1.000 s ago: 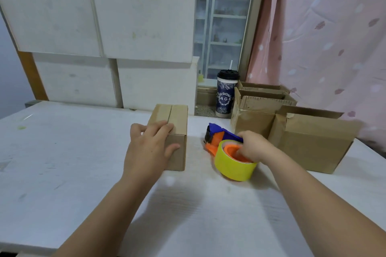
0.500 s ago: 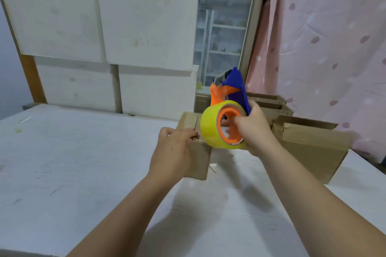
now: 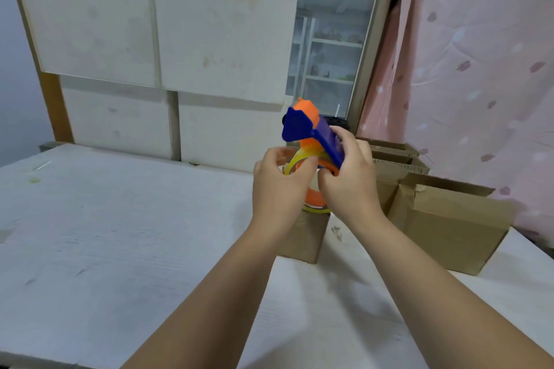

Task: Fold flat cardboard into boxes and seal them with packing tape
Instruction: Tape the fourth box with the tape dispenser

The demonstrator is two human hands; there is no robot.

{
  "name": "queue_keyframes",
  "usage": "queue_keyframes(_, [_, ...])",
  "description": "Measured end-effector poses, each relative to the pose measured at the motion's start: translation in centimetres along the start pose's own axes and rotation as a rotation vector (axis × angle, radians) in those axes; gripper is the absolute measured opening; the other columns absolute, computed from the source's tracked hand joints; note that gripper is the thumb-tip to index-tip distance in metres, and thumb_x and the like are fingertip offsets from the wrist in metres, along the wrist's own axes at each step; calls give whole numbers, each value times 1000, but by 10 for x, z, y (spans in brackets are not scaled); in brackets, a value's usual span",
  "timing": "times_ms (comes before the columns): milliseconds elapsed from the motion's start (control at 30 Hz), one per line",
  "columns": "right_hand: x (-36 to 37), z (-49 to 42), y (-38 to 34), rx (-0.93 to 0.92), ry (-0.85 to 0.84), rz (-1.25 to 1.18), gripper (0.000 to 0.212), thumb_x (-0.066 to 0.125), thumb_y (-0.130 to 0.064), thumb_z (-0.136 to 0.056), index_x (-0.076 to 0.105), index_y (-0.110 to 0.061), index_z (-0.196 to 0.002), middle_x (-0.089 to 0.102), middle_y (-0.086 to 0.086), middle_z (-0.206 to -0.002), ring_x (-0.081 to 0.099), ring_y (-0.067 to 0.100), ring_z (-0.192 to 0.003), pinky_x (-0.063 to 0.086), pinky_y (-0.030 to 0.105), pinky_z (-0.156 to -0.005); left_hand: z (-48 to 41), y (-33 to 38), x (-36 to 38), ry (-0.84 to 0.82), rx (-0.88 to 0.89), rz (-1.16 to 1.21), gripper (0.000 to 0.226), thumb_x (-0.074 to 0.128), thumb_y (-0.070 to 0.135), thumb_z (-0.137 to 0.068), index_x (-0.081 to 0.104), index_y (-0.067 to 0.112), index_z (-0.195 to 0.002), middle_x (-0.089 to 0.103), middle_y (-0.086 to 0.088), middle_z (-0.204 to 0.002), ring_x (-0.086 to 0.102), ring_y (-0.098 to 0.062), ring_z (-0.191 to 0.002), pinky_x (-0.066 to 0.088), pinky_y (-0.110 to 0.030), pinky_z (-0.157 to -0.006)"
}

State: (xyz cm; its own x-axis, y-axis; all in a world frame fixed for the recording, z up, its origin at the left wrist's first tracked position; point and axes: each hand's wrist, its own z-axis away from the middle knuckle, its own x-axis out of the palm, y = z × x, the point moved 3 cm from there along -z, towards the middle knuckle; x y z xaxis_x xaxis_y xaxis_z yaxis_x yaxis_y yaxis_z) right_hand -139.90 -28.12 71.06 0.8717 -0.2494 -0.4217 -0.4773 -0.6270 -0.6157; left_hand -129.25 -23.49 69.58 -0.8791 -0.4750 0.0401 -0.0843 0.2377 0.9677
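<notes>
Above the cardboard box (image 3: 305,237), right hand (image 3: 347,186) grips the tape dispenser (image 3: 299,127); left hand (image 3: 275,189) pinches its yellow tape roll (image 3: 292,163)

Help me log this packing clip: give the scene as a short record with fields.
left hand: holds the tape roll
right hand: grips the tape dispenser
tape dispenser: held in the air above the small box
small box: on the table, partly hidden by the hands
open boxes: right side of table, flaps up
</notes>
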Motion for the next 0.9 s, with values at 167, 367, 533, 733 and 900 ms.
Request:
queue_keyframes(167, [3, 3, -3, -45, -7, 93, 65, 58, 2, -76, 43, -19, -135, 38, 4, -119, 42, 12, -102, 33, 8, -82, -10, 5, 9, 102, -81, 153, 20, 64, 31, -84, 56, 23, -101, 65, 5, -97, 63, -13, -89, 52, -32, -79])
queue_keyframes(367, [6, 7, -9, -96, -32, 152, 66, 56, -2, -75, 39, -18, -136, 45, 6, -120, 43, 23, -109, 43, 37, -94, -16, 11, 8, 249, -112, 237, 11, 51, 5, -82, 57, 13, -85, 65, -5, -81, 61, -23, -75, 50, -35, -69])
queue_keyframes(533, [4, 8, -7, -61, -9, 103, 65, 57, -1, -75, 39, -20, -135, 46, 0, -118, 43, 18, -107, 43, 38, -94, -15, 10, 6, 266, -178, 263, 17, 52, 8, -87, 56, 15, -72, 62, -6, -75, 56, -21, -71, 50, -35, -69])
queue_keyframes(733, [1, 11, -6, -21, -16, 52, 67, 56, 2, -75, 39, -23, -135, 45, -2, -119, 44, 18, -107, 41, 28, -87, -22, 4, -7, 177, -318, 386, 18, 56, 14, -88, 61, 14, -71, 65, 0, -65, 63, -16, -60, 55, -30, -66])
queue_keyframes(900, [-2, 13, 0, 17, 0, 9, 70, 60, 1, -78, 35, -26, -138, 42, -8, -124, 43, 14, -112, 45, 29, -90, -21, -3, -15, 106, -328, 487, 13, 57, 7, -91, 66, 9, -100, 66, -6, -88, 66, -16, -76, 57, -29, -66])
